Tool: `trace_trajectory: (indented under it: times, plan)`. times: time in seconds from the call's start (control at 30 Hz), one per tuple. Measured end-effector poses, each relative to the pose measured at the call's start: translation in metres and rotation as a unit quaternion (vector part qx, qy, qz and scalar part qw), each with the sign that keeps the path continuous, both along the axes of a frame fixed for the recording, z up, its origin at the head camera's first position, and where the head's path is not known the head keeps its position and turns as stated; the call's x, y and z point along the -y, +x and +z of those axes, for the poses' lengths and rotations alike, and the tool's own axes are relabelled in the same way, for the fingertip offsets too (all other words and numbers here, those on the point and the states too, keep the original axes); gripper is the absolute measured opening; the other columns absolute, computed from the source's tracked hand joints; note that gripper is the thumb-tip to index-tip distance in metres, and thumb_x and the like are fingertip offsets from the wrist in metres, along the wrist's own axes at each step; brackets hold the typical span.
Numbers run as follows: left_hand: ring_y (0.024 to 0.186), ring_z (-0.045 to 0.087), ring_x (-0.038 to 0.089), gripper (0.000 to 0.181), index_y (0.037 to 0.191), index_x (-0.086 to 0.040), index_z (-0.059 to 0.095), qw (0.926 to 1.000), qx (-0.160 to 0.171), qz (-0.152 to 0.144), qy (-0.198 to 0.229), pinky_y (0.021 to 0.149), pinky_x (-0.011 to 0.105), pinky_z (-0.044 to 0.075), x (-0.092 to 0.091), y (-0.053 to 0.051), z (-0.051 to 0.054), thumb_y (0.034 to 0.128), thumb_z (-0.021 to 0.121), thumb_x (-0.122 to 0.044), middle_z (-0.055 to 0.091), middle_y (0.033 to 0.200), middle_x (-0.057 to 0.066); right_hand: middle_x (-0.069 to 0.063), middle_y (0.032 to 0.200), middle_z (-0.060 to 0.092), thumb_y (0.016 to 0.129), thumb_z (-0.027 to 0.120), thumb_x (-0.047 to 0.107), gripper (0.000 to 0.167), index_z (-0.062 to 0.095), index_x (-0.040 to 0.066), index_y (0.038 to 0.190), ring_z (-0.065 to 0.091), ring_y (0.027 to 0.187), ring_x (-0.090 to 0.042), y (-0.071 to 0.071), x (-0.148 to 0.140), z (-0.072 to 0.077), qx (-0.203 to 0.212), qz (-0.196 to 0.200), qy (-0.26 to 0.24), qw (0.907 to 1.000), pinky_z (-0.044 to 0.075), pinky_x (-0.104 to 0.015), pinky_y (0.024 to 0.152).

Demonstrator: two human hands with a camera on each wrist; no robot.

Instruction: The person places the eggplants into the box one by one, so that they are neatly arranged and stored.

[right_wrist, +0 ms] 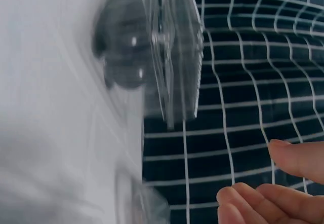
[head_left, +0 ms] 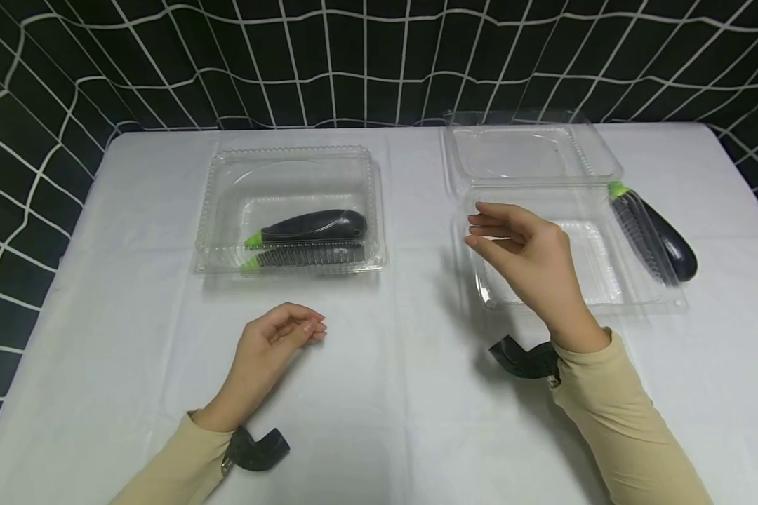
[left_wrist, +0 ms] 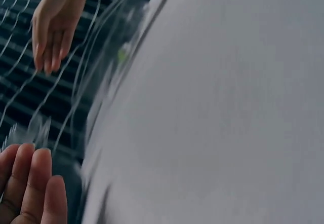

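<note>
My right hand (head_left: pixel 527 256) is held above the left side of an open clear plastic clamshell box (head_left: pixel 584 245), thumb and fingers apart, with nothing between them. Along that box's right wall lies a dark eggplant (head_left: pixel 672 245) with a green stem end, partly seen through the plastic. Over the white cloth, in front of a second clear clamshell box (head_left: pixel 290 165), hovers my left hand (head_left: pixel 278 344), its fingers loosely bent and holding nothing. This second box looks closed, and another dark eggplant (head_left: pixel 316 226) shows inside it, blurred by the front wall.
A white cloth (head_left: pixel 341 421) covers the table. The open box's lid (head_left: pixel 518 151) leans back toward the far edge. White netting (head_left: pixel 385 56) over a dark backing stands behind the table and along its sides. Both wrists carry black mounts (head_left: pixel 259 449).
</note>
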State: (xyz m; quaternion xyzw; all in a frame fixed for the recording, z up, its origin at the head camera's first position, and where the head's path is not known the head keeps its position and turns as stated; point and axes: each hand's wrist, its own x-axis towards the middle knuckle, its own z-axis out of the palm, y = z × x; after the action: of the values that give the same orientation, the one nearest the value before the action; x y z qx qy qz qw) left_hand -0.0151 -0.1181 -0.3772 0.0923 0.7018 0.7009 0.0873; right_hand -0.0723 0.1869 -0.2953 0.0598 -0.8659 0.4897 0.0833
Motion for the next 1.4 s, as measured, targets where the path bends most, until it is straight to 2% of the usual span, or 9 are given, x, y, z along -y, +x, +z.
trace_trajectory:
  times: [0.13, 0.3, 0.4, 0.5, 0.77, 0.97, 1.07, 1.23, 1.4]
  plan:
    - [0.088, 0.066, 0.021, 0.013, 0.101, 0.008, 0.063, 0.9981, -0.027, -0.037, -0.041, 0.082, 0.029, 0.053, -0.019, 0.002, 0.003, 0.0908, 0.059, 0.000, 0.067, 0.096, 0.017, -0.016, 0.104, 0.069, 0.085, 0.070, 0.007, 0.035, 0.063, -0.003, 0.118, 0.063, 0.089, 0.001, 0.001, -0.017, 0.001, -0.009, -0.026, 0.011, 0.9996, 0.050, -0.015, 0.076]
    - [0.085, 0.066, 0.015, 0.013, 0.101, -0.001, 0.066, 0.9823, -0.132, -0.067, -0.115, 0.078, 0.025, 0.053, -0.044, 0.002, 0.005, 0.0879, 0.064, -0.002, 0.069, 0.097, 0.006, 0.000, 0.100, 0.070, 0.085, 0.071, 0.009, 0.037, 0.063, -0.001, 0.119, 0.062, 0.089, 0.003, 0.003, -0.041, 0.002, -0.011, -0.056, 0.016, 0.9983, 0.048, -0.011, 0.075]
    - [0.094, 0.064, 0.013, 0.019, 0.108, -0.002, 0.065, 0.9633, -0.208, -0.089, -0.144, 0.082, 0.024, 0.051, -0.061, -0.001, 0.009, 0.0889, 0.063, -0.004, 0.067, 0.106, 0.005, 0.010, 0.098, 0.068, 0.085, 0.070, 0.009, 0.037, 0.063, -0.002, 0.120, 0.062, 0.090, 0.002, 0.006, -0.054, 0.003, -0.012, -0.064, 0.016, 0.9978, 0.048, -0.011, 0.076]
    - [0.113, 0.056, 0.015, 0.032, 0.122, -0.001, 0.058, 0.9436, -0.254, -0.114, -0.180, 0.096, 0.026, 0.044, -0.078, -0.005, 0.018, 0.0921, 0.060, -0.011, 0.060, 0.122, 0.007, 0.011, 0.099, 0.068, 0.086, 0.070, 0.009, 0.037, 0.062, -0.001, 0.120, 0.062, 0.091, 0.001, 0.008, -0.066, 0.005, -0.018, -0.072, 0.015, 0.9971, 0.047, -0.010, 0.077]
    - [0.142, 0.017, 0.022, 0.058, 0.145, 0.005, 0.028, 0.8884, -0.299, -0.172, -0.303, 0.114, 0.030, 0.015, -0.136, -0.026, 0.036, 0.1007, 0.044, -0.028, 0.025, 0.152, 0.015, 0.016, 0.102, 0.065, 0.087, 0.068, 0.006, 0.038, 0.060, 0.001, 0.124, 0.061, 0.094, 0.001, 0.015, -0.106, 0.010, -0.005, -0.098, 0.015, 0.9951, 0.044, -0.008, 0.079]
    - [0.143, 0.003, 0.028, 0.065, 0.146, 0.009, 0.019, 0.8219, -0.317, -0.150, -0.449, 0.115, 0.035, 0.010, -0.173, -0.049, 0.036, 0.1026, 0.034, -0.037, 0.010, 0.154, 0.022, 0.017, 0.101, 0.065, 0.087, 0.068, 0.006, 0.039, 0.060, 0.000, 0.124, 0.061, 0.093, 0.004, 0.021, -0.134, 0.011, -0.004, -0.130, 0.013, 0.9914, 0.044, -0.006, 0.078]
    - [0.143, 0.003, 0.029, 0.065, 0.146, 0.008, 0.018, 0.7953, -0.317, -0.135, -0.499, 0.114, 0.039, 0.014, -0.186, -0.058, 0.033, 0.1027, 0.030, -0.039, 0.008, 0.155, 0.021, 0.023, 0.099, 0.062, 0.088, 0.067, 0.010, 0.039, 0.060, 0.001, 0.126, 0.057, 0.092, 0.007, 0.022, -0.149, 0.012, 0.007, -0.161, 0.044, 0.9860, 0.041, -0.004, 0.075]
    - [0.143, 0.007, 0.030, 0.063, 0.146, 0.008, 0.019, 0.7687, -0.319, -0.128, -0.539, 0.114, 0.041, 0.015, -0.195, -0.065, 0.031, 0.1026, 0.031, -0.036, 0.010, 0.154, 0.022, 0.025, 0.100, 0.060, 0.090, 0.065, 0.013, 0.038, 0.060, 0.005, 0.127, 0.054, 0.093, 0.008, 0.023, -0.172, 0.014, 0.024, -0.188, 0.069, 0.9795, 0.039, -0.003, 0.075]
    - [0.143, 0.008, 0.031, 0.062, 0.145, 0.010, 0.019, 0.7606, -0.322, -0.140, -0.546, 0.114, 0.042, 0.015, -0.192, -0.066, 0.029, 0.1015, 0.033, -0.032, 0.011, 0.154, 0.023, 0.031, 0.095, 0.057, 0.092, 0.062, 0.016, 0.041, 0.056, 0.001, 0.130, 0.051, 0.090, 0.012, 0.022, -0.192, 0.009, 0.043, -0.207, 0.091, 0.9731, 0.038, -0.003, 0.075]
